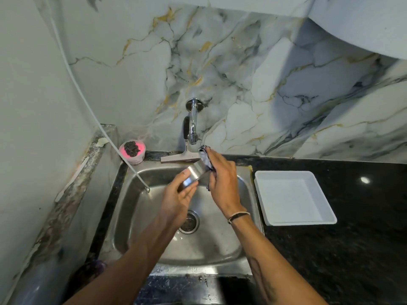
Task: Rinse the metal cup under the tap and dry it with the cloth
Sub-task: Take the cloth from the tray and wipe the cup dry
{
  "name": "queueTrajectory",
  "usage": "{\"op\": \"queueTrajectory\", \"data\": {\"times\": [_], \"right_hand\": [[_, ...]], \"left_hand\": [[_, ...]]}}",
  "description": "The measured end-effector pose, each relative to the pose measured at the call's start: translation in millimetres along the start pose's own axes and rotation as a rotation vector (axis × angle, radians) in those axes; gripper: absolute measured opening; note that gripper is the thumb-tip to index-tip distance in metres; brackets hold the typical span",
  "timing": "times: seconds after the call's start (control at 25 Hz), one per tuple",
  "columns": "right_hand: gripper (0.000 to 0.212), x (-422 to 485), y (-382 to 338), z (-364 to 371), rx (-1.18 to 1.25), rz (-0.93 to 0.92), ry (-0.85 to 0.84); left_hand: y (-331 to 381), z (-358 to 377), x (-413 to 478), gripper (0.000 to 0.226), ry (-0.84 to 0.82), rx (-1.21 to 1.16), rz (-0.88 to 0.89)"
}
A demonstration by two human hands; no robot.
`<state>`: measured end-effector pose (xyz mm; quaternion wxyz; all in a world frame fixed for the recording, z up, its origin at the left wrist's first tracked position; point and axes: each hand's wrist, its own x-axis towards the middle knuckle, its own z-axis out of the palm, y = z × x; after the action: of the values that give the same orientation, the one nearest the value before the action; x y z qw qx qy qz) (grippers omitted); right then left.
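Observation:
My left hand (178, 195) holds the shiny metal cup (195, 172) by its base, tilted over the back of the steel sink (130, 208). My right hand (221, 177) grips a dark patterned cloth (205, 158) and presses it against the cup's upper end. The cup's mouth is hidden by the cloth and my fingers. The chrome tap (193, 123) juts from the marble wall just above the cup. No water stream is visible.
A white square tray (293, 197) lies on the black counter (352, 238) right of the sink. A pink dish with a dark scrubber (132, 150) sits at the sink's back left corner. A white hose (123, 157) hangs into the basin. A squeegee (179, 158) rests behind the sink.

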<state>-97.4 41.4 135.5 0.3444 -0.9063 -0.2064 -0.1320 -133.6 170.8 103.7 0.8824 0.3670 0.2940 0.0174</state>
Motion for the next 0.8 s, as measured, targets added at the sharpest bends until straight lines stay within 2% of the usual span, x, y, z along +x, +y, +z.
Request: {"op": "queueTrajectory", "data": {"times": [0.04,0.12,0.16,0.24,0.28,0.36,0.4,0.52,0.56,0.68,0.72,0.8], "right_hand": [[0.078,-1,-4,0,0.009,-0.047,0.021],[0.07,-11,-10,5,-0.064,-0.267,0.018],[0.068,-10,-10,6,-0.04,-0.262,0.023],[0.07,0,-12,5,0.072,-0.04,0.07],[0.071,1,-14,4,0.097,-0.021,0.057],[0.068,-5,-20,3,0.009,-0.233,0.002],[0.067,-4,-20,0,0.037,-0.268,-0.014],[0.075,10,-18,-12,0.211,0.005,0.021],[0.076,11,-20,-18,0.19,-0.011,0.02],[0.073,14,-15,-35,0.073,-0.282,-0.111],[0.074,20,-12,-40,0.056,-0.262,-0.135],[0.076,28,-4,-38,0.05,-0.068,-0.116]], "left_hand": [[-1,2,1,0.019,-0.025,-0.044,0.001],[2,6,4,0.028,-0.098,-0.102,0.018],[3,8,3,0.032,-0.119,-0.097,0.022],[3,9,1,0.032,-0.125,-0.068,0.029],[3,7,2,0.032,-0.133,-0.07,0.025],[7,7,1,0.034,-0.172,-0.061,-0.026],[8,6,0,0.034,-0.198,-0.046,-0.043],[11,0,-4,0.073,-0.35,0.028,-0.045],[13,-1,-5,0.076,-0.44,0.038,-0.059],[22,5,-6,0.066,-0.626,-0.013,-0.097],[22,12,-6,0.068,-0.625,-0.036,-0.11],[16,20,-2,0.077,-0.586,-0.079,-0.107]]}}
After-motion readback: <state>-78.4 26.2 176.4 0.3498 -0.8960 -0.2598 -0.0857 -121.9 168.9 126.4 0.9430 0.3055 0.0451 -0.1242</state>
